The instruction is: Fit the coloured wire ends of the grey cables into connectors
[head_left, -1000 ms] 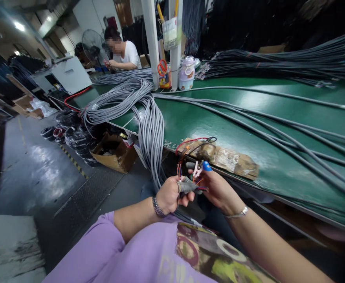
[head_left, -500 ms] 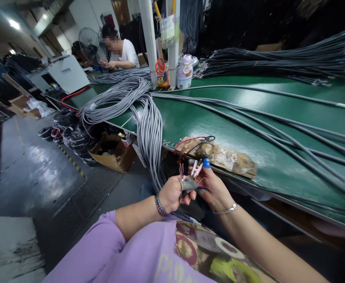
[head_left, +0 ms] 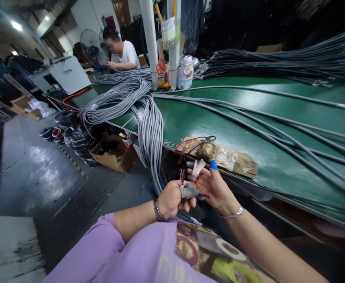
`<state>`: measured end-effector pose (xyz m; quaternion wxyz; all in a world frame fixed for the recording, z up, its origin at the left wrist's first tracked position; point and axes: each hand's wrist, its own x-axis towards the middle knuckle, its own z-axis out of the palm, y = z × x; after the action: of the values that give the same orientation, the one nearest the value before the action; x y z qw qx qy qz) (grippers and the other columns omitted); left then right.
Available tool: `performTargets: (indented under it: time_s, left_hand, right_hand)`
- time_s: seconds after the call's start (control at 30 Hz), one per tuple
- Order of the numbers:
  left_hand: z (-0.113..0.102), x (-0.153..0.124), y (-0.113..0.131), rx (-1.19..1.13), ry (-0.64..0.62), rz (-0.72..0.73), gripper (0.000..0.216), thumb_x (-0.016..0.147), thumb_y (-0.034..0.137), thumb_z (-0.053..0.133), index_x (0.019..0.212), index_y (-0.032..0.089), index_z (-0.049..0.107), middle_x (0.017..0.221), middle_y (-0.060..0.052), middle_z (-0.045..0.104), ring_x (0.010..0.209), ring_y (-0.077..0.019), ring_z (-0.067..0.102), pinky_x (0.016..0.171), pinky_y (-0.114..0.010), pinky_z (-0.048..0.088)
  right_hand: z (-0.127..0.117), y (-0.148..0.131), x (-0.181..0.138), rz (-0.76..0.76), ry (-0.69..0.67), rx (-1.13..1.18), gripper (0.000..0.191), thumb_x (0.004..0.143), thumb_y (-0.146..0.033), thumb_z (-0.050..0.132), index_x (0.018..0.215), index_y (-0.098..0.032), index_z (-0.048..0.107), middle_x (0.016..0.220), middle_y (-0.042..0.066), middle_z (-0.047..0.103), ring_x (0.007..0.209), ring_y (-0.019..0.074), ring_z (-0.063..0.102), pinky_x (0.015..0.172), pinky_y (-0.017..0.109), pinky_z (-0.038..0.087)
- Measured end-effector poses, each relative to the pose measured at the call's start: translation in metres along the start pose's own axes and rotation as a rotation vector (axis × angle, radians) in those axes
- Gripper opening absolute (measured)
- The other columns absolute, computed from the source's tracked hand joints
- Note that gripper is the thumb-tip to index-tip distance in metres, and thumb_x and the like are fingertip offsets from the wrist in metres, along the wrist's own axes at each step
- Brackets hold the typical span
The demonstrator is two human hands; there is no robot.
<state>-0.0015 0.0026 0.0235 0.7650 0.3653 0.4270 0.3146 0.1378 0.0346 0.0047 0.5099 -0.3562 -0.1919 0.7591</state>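
Now we log: left hand [head_left: 169, 198] fingers clenched on grey cable end [head_left: 188, 192], held low before green bench [head_left: 249, 118] | right hand [head_left: 215, 186] fingers pinching its coloured wires [head_left: 200, 184], pink clip [head_left: 198, 165] above.

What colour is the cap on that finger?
Blue: the fingertip cap on the right hand, head view.

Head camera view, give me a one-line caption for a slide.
Left hand grips a grey cable end with coloured wires fanned out, right hand beside it, at a green workbench.
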Motion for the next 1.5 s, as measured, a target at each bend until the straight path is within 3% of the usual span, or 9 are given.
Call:
performTargets:
  time_s: [0.17, 0.4, 0.63, 0.87, 1.0, 1.13, 1.23, 1.37, 1.5]
  left_hand:
    - [0.003, -0.001, 0.003, -0.03, 0.075, 0.057, 0.035, 0.061, 0.044, 0.07, 0.068, 0.015, 0.053, 0.051, 0.001, 0.057, 0.033, -0.0059, 0.042, 0.033, -0.02, 0.018]
    - [0.005, 0.006, 0.004, -0.12, 0.056, 0.061, 0.027, 0.063, 0.037, 0.067, 0.069, 0.015, 0.052, 0.05, 0.001, 0.057, 0.032, -0.0062, 0.042, 0.032, -0.02, 0.017]
    - [0.008, 0.01, 0.002, -0.137, 0.048, 0.064, 0.025, 0.063, 0.034, 0.066, 0.069, 0.015, 0.052, 0.052, 0.001, 0.058, 0.032, -0.0058, 0.043, 0.033, -0.019, 0.017]
    - [0.008, 0.011, 0.0, -0.118, 0.074, 0.038, 0.027, 0.061, 0.036, 0.067, 0.068, 0.014, 0.052, 0.051, 0.0, 0.057, 0.031, -0.006, 0.042, 0.032, -0.019, 0.015]
    - [0.006, 0.007, 0.0, -0.089, 0.1, 0.061, 0.031, 0.061, 0.04, 0.069, 0.067, 0.015, 0.052, 0.05, 0.001, 0.057, 0.031, -0.0059, 0.042, 0.032, -0.019, 0.016]
    - [0.001, 0.003, -0.005, -0.022, 0.128, 0.082, 0.033, 0.062, 0.042, 0.07, 0.066, 0.015, 0.052, 0.05, 0.001, 0.058, 0.031, -0.006, 0.043, 0.032, -0.019, 0.017]
    - [-0.001, 0.002, -0.012, 0.048, 0.134, 0.098, 0.033, 0.065, 0.044, 0.069, 0.064, 0.015, 0.053, 0.052, 0.0, 0.058, 0.032, -0.0061, 0.044, 0.033, -0.019, 0.018]
    - [-0.005, 0.003, -0.02, 0.185, 0.084, 0.132, 0.031, 0.07, 0.043, 0.066, 0.066, 0.014, 0.055, 0.055, -0.001, 0.06, 0.038, -0.007, 0.049, 0.035, -0.018, 0.024]
    - [-0.007, 0.003, -0.022, 0.27, -0.037, 0.11, 0.032, 0.071, 0.044, 0.068, 0.068, 0.014, 0.056, 0.055, 0.0, 0.058, 0.039, -0.0075, 0.051, 0.038, -0.018, 0.033]
  right_hand:
    - [0.001, -0.001, -0.001, -0.034, 0.012, -0.023, 0.033, 0.072, -0.053, 0.07, 0.078, -0.021, 0.067, 0.068, 0.002, 0.066, 0.055, 0.0152, 0.056, 0.054, 0.028, 0.048]
    - [-0.003, 0.009, 0.008, -0.192, 0.108, -0.118, 0.05, 0.069, -0.069, 0.064, 0.078, -0.02, 0.069, 0.073, 0.005, 0.068, 0.062, 0.0175, 0.06, 0.059, 0.03, 0.048]
    - [-0.001, 0.007, 0.012, -0.1, 0.033, -0.066, 0.052, 0.064, -0.072, 0.065, 0.075, -0.021, 0.066, 0.07, 0.005, 0.067, 0.063, 0.0195, 0.062, 0.063, 0.033, 0.051]
    - [0.001, 0.009, 0.016, -0.058, 0.088, 0.066, 0.045, 0.066, -0.065, 0.07, 0.075, -0.021, 0.066, 0.068, 0.002, 0.067, 0.054, 0.0151, 0.058, 0.058, 0.029, 0.051]
    - [-0.003, 0.01, 0.013, -0.061, -0.019, 0.09, 0.05, 0.065, -0.07, 0.067, 0.075, -0.022, 0.066, 0.069, 0.001, 0.067, 0.059, 0.0148, 0.06, 0.061, 0.028, 0.052]
    - [-0.014, 0.001, -0.001, 0.03, -0.163, -0.071, 0.058, 0.062, -0.075, 0.064, 0.076, -0.019, 0.068, 0.069, 0.003, 0.065, 0.059, 0.0154, 0.058, 0.055, 0.027, 0.048]
    - [-0.023, -0.007, -0.013, 0.091, -0.213, -0.273, 0.05, 0.061, -0.065, 0.073, 0.075, -0.018, 0.067, 0.07, 0.003, 0.064, 0.061, 0.015, 0.057, 0.057, 0.027, 0.045]
    - [-0.024, -0.015, -0.025, 0.0, -0.197, -0.583, 0.036, 0.061, -0.046, 0.082, 0.073, -0.017, 0.064, 0.067, 0.0, 0.061, 0.06, 0.0119, 0.052, 0.057, 0.025, 0.041]
    - [-0.016, -0.017, -0.031, -0.044, -0.225, -0.721, 0.037, 0.064, -0.049, 0.078, 0.07, -0.016, 0.063, 0.067, 0.002, 0.063, 0.061, 0.0133, 0.052, 0.06, 0.027, 0.042]
